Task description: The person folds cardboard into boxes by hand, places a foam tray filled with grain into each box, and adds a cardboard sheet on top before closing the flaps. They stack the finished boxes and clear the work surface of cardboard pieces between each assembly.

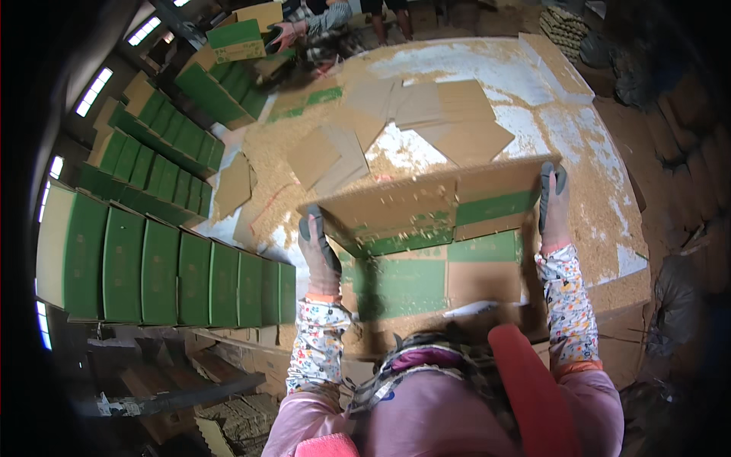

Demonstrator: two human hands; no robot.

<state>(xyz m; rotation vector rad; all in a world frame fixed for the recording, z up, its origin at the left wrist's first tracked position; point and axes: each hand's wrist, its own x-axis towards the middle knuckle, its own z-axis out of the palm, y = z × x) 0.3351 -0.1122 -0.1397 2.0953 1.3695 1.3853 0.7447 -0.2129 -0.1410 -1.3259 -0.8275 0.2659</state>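
Before me a brown-and-green printed cardboard panel (pixel 411 205) stands raised, held at both ends. My left hand (pixel 320 251), in a grey-coated work glove, grips its left end. At the right end, my right hand (pixel 553 205) in a matching glove holds the upper corner. Sawdust or husk flecks are falling in front of the panel. Below it, close to my body, lies another brown-and-green cardboard surface (pixel 405 285). Whether the two are parts of one carton I cannot tell. Both fingertips on the far side are partly hidden.
Green cartons (pixel 194 280) stand in rows along the left. Loose cardboard sheets (pixel 457 114) lie on the sawdust-strewn white table (pixel 571 131). At the far side, a co-worker's gloved hand (pixel 287 35) is by an open carton (pixel 237 40). Egg trays (pixel 562 31) are stacked beyond the far right corner.
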